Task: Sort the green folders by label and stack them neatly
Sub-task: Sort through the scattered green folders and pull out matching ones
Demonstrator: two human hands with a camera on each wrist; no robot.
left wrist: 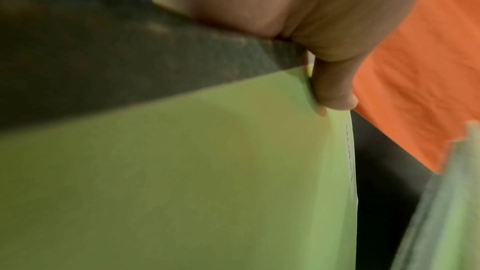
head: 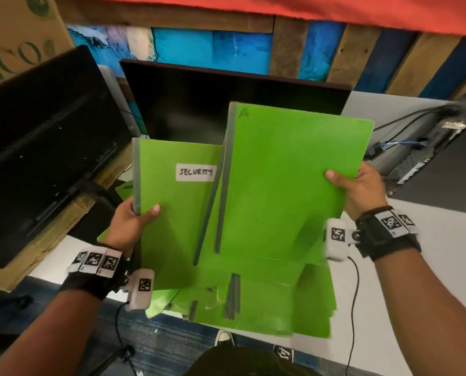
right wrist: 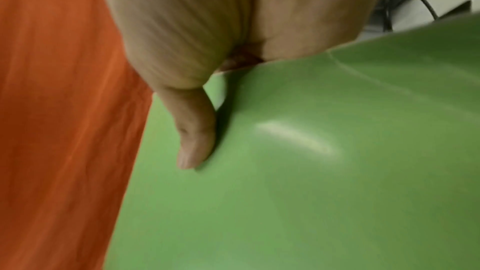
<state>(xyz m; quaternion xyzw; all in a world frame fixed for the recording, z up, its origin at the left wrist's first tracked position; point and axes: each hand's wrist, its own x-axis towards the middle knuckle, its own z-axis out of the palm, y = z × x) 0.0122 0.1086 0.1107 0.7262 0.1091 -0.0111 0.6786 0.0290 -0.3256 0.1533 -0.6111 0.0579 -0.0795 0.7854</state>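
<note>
My left hand (head: 134, 221) grips a green folder (head: 177, 213) by its grey spine edge, thumb on the cover; a white label (head: 195, 172) on it reads SECURITY. My right hand (head: 356, 185) holds a second green folder (head: 289, 180) by its right edge, thumb on the front, raised higher and overlapping the first. A letter A is pencilled at its top left corner. Below them a loose pile of several green folders (head: 267, 302) lies at the desk's front edge. The left wrist view shows my thumb (left wrist: 330, 89) on the folder (left wrist: 182, 182); the right wrist view shows my thumb (right wrist: 194, 137) on its folder (right wrist: 311, 171).
A black monitor (head: 199, 104) stands behind the folders, and another dark monitor (head: 36, 147) leans on a cardboard box at the left. At the right lie a device with cables (head: 422, 147) on the white desk (head: 430, 267). My shoes and blue carpet show below.
</note>
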